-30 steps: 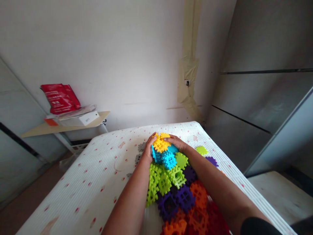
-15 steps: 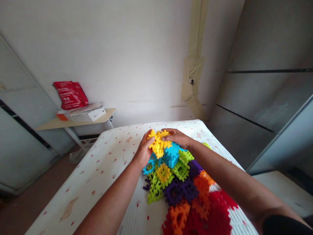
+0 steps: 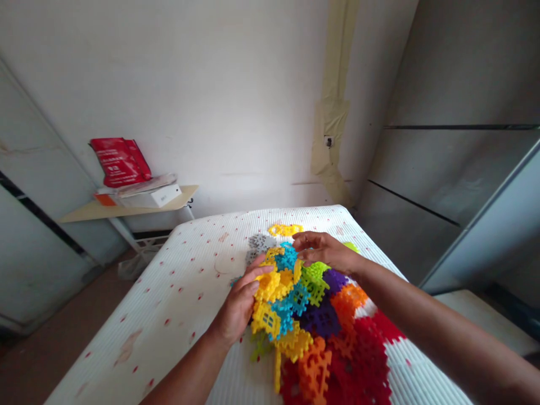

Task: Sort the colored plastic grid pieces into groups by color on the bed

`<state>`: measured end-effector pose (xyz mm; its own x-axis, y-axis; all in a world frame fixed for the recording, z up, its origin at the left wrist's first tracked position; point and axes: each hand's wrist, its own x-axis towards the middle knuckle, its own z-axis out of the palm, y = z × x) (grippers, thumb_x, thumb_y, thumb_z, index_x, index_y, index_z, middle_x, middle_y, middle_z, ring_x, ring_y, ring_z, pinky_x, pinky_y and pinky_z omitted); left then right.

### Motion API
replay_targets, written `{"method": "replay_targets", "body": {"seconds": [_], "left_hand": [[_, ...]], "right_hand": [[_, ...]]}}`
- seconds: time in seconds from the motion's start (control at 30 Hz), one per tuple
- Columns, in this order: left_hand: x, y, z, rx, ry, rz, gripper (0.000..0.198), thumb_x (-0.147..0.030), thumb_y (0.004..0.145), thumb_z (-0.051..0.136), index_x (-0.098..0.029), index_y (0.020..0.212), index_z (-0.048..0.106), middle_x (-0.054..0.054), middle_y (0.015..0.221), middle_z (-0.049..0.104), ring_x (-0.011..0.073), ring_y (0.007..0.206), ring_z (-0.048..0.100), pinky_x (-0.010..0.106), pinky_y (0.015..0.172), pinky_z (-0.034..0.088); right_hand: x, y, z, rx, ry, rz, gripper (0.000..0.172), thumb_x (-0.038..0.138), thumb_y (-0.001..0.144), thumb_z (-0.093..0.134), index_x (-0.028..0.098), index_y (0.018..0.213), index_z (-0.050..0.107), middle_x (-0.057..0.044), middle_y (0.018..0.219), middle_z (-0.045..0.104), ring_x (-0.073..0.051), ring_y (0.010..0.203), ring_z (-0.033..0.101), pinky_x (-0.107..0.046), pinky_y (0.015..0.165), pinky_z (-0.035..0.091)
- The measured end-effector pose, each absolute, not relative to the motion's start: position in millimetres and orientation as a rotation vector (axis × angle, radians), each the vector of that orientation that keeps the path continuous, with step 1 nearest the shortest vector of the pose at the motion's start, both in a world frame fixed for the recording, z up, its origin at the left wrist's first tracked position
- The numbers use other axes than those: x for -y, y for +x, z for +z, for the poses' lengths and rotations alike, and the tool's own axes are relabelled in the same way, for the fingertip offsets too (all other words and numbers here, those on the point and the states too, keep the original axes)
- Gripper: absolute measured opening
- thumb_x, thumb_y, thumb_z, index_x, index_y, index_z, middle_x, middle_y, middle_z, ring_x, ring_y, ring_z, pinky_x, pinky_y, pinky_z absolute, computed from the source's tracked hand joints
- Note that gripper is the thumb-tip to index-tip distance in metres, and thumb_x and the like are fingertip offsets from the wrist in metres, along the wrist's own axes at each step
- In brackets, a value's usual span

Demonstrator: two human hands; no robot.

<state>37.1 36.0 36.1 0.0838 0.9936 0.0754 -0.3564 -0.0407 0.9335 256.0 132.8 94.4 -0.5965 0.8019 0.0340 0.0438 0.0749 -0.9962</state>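
Note:
Yellow interlocking plastic pieces (image 3: 268, 287) with notched edges lie loose over the left side of a colourful pile. My left hand (image 3: 242, 301) is at the pile's left edge, fingers stretched out along the yellow pieces and apparently touching them. On the far side, my right hand (image 3: 327, 250) hovers palm-inward over the pile with fingers apart. Just below its fingertips a narrow yellow piece (image 3: 297, 271) stands on edge. Blue pieces (image 3: 287, 256) show between the hands, and green pieces (image 3: 314, 278) lie under my right wrist.
Purple pieces (image 3: 323, 319), orange pieces (image 3: 314, 365) and red pieces (image 3: 363, 365) spread toward me on the spotted white bed cover (image 3: 169, 315). Grey pieces (image 3: 261, 243) and a yellow piece (image 3: 286, 229) lie farther back. A side table (image 3: 88, 211) bears a red bag (image 3: 120, 163).
My hands have parted and let go of the yellow cluster; its pieces now lie scattered across the pile. The left hand came nearer, the right shifted right. Grey pieces behind are now visible.

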Motion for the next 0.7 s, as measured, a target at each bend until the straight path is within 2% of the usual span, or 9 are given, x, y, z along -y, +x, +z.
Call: {"method": "replay_targets", "body": {"seconds": [0.13, 0.23, 0.27, 0.37, 0.47, 0.57, 0.63, 0.7], "left_hand": [[-22, 18, 26, -0.980, 1.233, 1.328, 0.029, -0.040, 0.073, 0.059, -0.019, 0.090, 0.073, 0.006, 0.146, 0.034, 0.0321, 0.135, 0.025, 0.044, 0.109, 0.026], [-14, -2, 18, -1.088, 1.293, 1.290, 0.024, -0.038, 0.074, 0.060, -0.021, 0.085, 0.073, 0.005, 0.146, 0.035, 0.0318, 0.134, 0.028, 0.045, 0.109, 0.026], [-13, -8, 14, -1.128, 1.295, 1.275, 0.024, -0.039, 0.074, 0.060, -0.021, 0.084, 0.073, 0.005, 0.145, 0.036, 0.0320, 0.134, 0.029, 0.046, 0.108, 0.027], [-9, -23, 3, -1.254, 1.302, 1.221, 0.027, -0.042, 0.074, 0.060, -0.020, 0.081, 0.073, 0.006, 0.144, 0.037, 0.0328, 0.133, 0.030, 0.047, 0.108, 0.027], [-9, -32, -9, -1.425, 1.370, 1.176, 0.036, -0.047, 0.074, 0.058, -0.021, 0.096, 0.071, 0.006, 0.144, 0.038, 0.0314, 0.132, 0.032, 0.047, 0.109, 0.027], [-11, -37, -18, -1.708, 1.531, 1.114, 0.059, -0.051, 0.074, 0.058, -0.025, 0.127, 0.053, 0.007, 0.139, 0.043, 0.0295, 0.133, 0.031, 0.049, 0.111, 0.021], [-14, -38, -21, -1.829, 1.633, 0.982, 0.073, -0.054, 0.072, 0.058, -0.026, 0.137, 0.039, 0.009, 0.137, 0.045, 0.0309, 0.132, 0.032, 0.053, 0.109, 0.022], [-16, -38, -23, -1.826, 1.742, 0.817, 0.083, -0.056, 0.068, 0.061, -0.026, 0.140, 0.033, 0.010, 0.140, 0.041, 0.0330, 0.131, 0.032, 0.054, 0.107, 0.025]], "right_hand": [[-135, 308, 84, 1.846, -1.155, 1.310, 0.044, 0.044, 0.066, 0.071, 0.018, 0.101, 0.062, -0.004, 0.082, 0.065, -0.014, 0.065, 0.059, -0.026, 0.056, 0.052], [-141, 361, 69, 1.878, -1.493, 1.020, 0.051, 0.049, 0.068, 0.069, 0.016, 0.105, 0.063, -0.005, 0.076, 0.067, -0.013, 0.055, 0.058, -0.024, 0.049, 0.050], [-143, 378, 62, 1.866, -1.583, 0.957, 0.052, 0.050, 0.068, 0.069, 0.016, 0.106, 0.063, -0.007, 0.080, 0.068, -0.014, 0.057, 0.060, -0.023, 0.047, 0.050], [-149, 419, 40, 1.797, -1.797, 0.881, 0.059, 0.053, 0.066, 0.069, 0.015, 0.111, 0.062, -0.013, 0.108, 0.064, -0.019, 0.068, 0.064, -0.022, 0.042, 0.051], [-154, 432, 23, 1.672, -1.944, 0.951, 0.066, 0.056, 0.070, 0.064, 0.015, 0.121, 0.056, -0.015, 0.119, 0.058, -0.024, 0.083, 0.064, -0.021, 0.040, 0.051], [-160, 419, 16, 1.570, -1.974, 1.009, 0.069, 0.057, 0.072, 0.062, 0.016, 0.126, 0.050, -0.016, 0.120, 0.057, -0.024, 0.092, 0.062, -0.021, 0.045, 0.053], [-166, 404, 17, 1.548, -1.967, 1.066, 0.070, 0.057, 0.074, 0.061, 0.017, 0.128, 0.047, -0.015, 0.113, 0.060, -0.022, 0.084, 0.063, -0.022, 0.047, 0.053], [-172, 388, 18, 1.583, -1.962, 1.131, 0.068, 0.057, 0.077, 0.058, 0.018, 0.131, 0.044, -0.014, 0.102, 0.063, -0.018, 0.072, 0.063, -0.022, 0.045, 0.051]]}}
